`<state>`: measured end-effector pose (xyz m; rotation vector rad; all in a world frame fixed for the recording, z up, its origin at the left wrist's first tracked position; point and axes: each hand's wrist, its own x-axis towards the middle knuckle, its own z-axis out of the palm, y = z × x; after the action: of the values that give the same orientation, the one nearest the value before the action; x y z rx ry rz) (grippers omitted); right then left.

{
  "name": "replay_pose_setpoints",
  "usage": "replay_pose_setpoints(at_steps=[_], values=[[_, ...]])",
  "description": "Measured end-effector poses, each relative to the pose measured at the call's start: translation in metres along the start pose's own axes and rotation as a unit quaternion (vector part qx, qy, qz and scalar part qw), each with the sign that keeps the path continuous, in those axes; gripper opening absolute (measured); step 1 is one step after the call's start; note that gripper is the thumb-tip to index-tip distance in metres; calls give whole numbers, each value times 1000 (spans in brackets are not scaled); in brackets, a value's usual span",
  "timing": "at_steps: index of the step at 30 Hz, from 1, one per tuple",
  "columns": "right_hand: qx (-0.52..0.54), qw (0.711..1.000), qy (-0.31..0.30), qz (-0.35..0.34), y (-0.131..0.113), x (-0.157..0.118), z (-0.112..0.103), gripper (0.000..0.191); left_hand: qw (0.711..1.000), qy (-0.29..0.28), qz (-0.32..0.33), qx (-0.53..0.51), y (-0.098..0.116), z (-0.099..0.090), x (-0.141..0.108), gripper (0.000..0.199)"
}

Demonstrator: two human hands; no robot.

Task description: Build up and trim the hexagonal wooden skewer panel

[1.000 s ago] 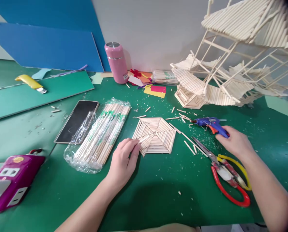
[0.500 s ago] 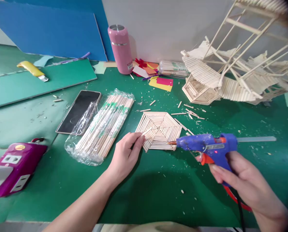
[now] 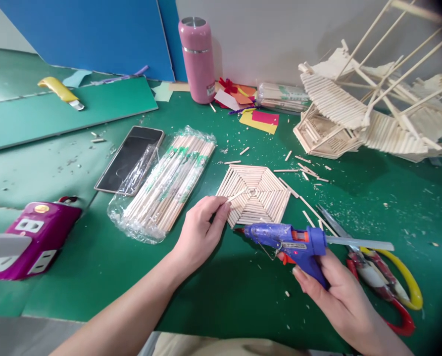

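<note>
The green table (image 3: 213, 296) bore a stick-built model (image 3: 330, 103) far right; near right, the right hand (image 3: 337, 294) gripped a blue glue gun (image 3: 270, 233). Just beyond it lay a hexagonal stick panel (image 3: 260, 198), and at its left edge the left hand (image 3: 202, 230) pinched a small stick (image 3: 237, 196)

Our glue gun (image 3: 283, 236) beside a stick panel (image 3: 262, 203)

We are pinching a small stick (image 3: 237, 196) over the stick panel with our left hand (image 3: 203, 228) and gripping the glue gun with our right hand (image 3: 335, 291), its nozzle (image 3: 238, 230) pointing left.
</note>
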<state>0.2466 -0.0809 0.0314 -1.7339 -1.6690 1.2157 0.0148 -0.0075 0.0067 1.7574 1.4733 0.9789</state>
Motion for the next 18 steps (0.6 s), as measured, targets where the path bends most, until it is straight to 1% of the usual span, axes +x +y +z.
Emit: replay_pose_setpoints(at_steps=[7, 13, 18], values=[[-2, 1000, -13, 11, 2, 1, 3, 35, 1000, -1, 7, 6, 0, 0, 0, 18], [-3, 1000, -17, -11, 1, 3, 3, 30, 1000, -3, 12, 23, 0, 0, 0, 16], [-15, 1000, -13, 3, 0, 3, 3, 28, 1000, -6, 14, 27, 2, 0, 0, 15]])
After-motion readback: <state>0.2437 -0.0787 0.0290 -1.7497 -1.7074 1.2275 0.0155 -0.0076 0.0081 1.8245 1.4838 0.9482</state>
